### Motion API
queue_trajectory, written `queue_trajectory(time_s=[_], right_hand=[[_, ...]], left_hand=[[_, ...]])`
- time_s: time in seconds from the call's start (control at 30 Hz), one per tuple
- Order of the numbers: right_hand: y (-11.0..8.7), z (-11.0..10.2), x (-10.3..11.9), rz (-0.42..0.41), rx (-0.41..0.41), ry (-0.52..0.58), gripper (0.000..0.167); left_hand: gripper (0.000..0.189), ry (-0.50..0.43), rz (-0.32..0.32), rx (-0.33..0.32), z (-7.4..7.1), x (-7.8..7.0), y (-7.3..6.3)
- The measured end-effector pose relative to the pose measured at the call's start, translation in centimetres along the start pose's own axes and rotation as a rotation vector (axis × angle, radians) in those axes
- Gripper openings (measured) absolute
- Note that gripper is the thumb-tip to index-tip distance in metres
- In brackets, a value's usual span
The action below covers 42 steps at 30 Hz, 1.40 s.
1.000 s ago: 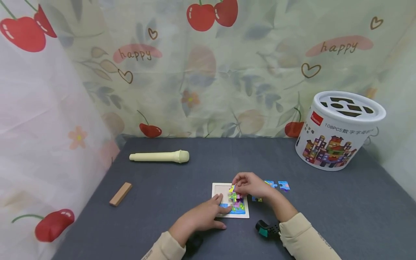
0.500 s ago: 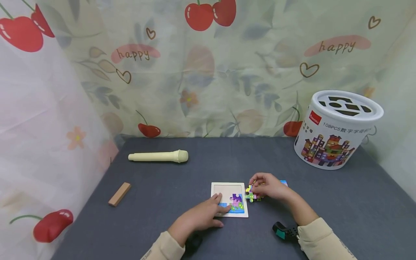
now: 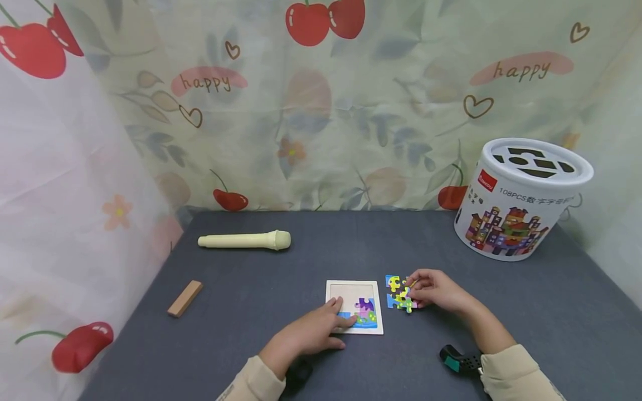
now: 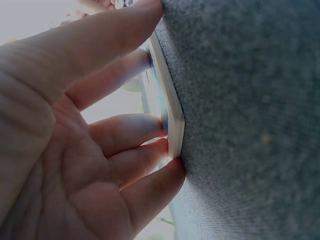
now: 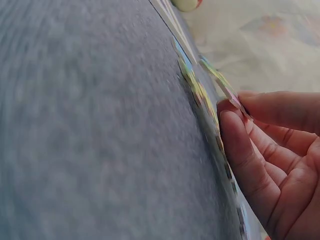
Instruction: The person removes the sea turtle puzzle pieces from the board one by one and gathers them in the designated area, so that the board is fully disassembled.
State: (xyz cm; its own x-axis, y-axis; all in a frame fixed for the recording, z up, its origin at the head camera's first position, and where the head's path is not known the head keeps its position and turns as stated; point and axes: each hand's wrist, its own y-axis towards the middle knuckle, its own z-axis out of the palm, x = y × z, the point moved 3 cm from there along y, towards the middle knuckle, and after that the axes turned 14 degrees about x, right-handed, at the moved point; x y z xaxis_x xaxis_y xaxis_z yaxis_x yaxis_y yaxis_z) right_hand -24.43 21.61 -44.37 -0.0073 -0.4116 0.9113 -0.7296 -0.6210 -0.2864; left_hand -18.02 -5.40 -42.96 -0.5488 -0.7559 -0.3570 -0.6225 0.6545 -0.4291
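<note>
A square wooden puzzle tray (image 3: 353,291) lies on the dark table, with several joined pieces (image 3: 366,316) along its bottom and lower right. My left hand (image 3: 312,335) rests on its lower left part, fingers spread over the frame and pieces. In the left wrist view the fingertips (image 4: 156,125) touch the tray's pale edge. Just right of the tray, my right hand (image 3: 438,289) pinches a jigsaw piece (image 5: 227,90) between thumb and fingers. It is tilted close over several loose jigsaw pieces (image 3: 393,283), partly hidden by the hand.
A cream toy microphone (image 3: 246,240) lies at the back left, and a wooden block (image 3: 185,299) nearer on the left. At the back right stands a white block bucket (image 3: 516,203) with a holed lid. A black-and-teal device (image 3: 458,361) sits at the right wrist.
My right hand has moved right, off the tray to the loose pieces, carrying the jigsaw piece. Purple and pink pieces in the tray now show uncovered. The left hand stays in place.
</note>
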Motion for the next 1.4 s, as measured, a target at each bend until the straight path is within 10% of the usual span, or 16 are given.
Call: queue_trajectory(time_s=[1.4], right_hand=[[-1.1, -0.4, -0.5, 0.032, -0.088, -0.218, 0.023]], left_hand=[[0.055, -0.014, -0.010, 0.008, 0.1, 0.1, 0.2]])
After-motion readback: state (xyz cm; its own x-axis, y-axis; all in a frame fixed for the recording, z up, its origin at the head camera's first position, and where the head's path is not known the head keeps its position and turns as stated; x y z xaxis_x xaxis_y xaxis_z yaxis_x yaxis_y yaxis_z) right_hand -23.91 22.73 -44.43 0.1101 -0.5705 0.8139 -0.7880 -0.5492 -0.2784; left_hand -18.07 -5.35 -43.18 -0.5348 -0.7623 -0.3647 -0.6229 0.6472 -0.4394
